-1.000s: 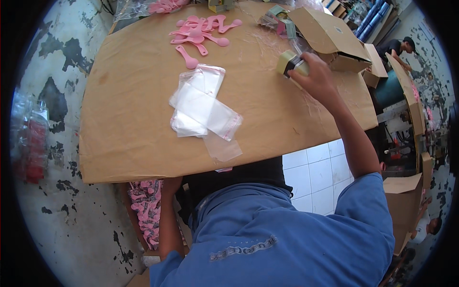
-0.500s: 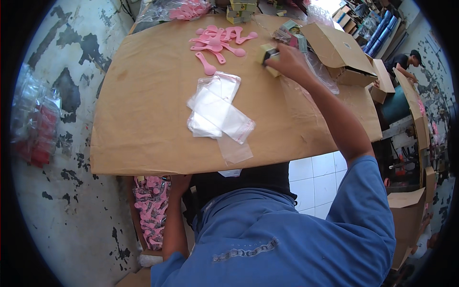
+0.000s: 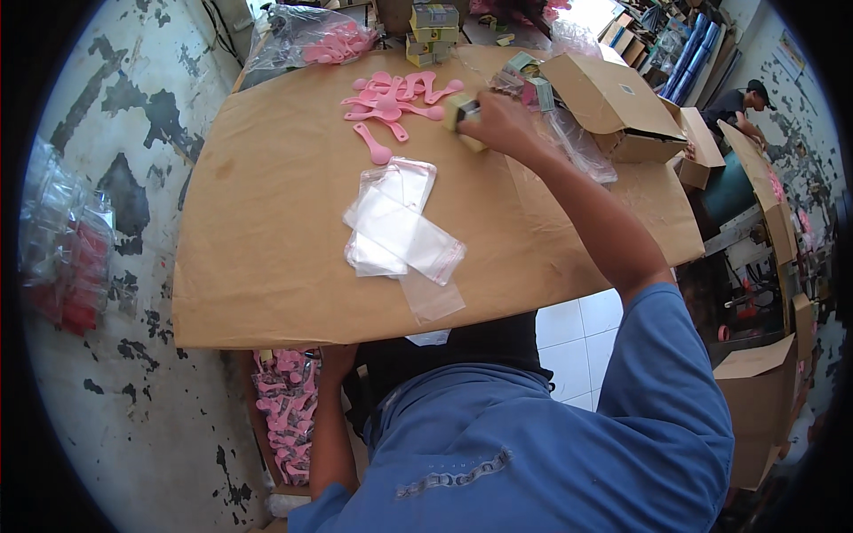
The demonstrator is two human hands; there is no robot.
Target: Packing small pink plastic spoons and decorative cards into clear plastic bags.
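Observation:
My right hand (image 3: 499, 124) is closed around a small yellow and dark box (image 3: 462, 123), blurred by motion, just above the table to the right of a pile of pink scoops (image 3: 387, 107). One more pink scoop (image 3: 373, 144) lies at the near side of that pile. Closer to me, overlapping clear plastic bags (image 3: 400, 218) lie on the brown-covered table (image 3: 258, 240). My left hand (image 3: 338, 360) hangs under the table's front edge, its fingers hidden. Beside it is a carton (image 3: 286, 417) full of bagged pink scoops.
Small yellow boxes (image 3: 433, 35) are stacked at the far edge, next to a plastic bag of pink pieces (image 3: 333, 44). An open cardboard box (image 3: 613, 102) rests at the table's right, with loose film (image 3: 577, 147) beside it. Another person (image 3: 742, 111) works at the far right.
My right hand has shifted left with the small box, toward the scoops. The whole view has tilted slightly, so the table sits lower in it. My left hand stays below the edge.

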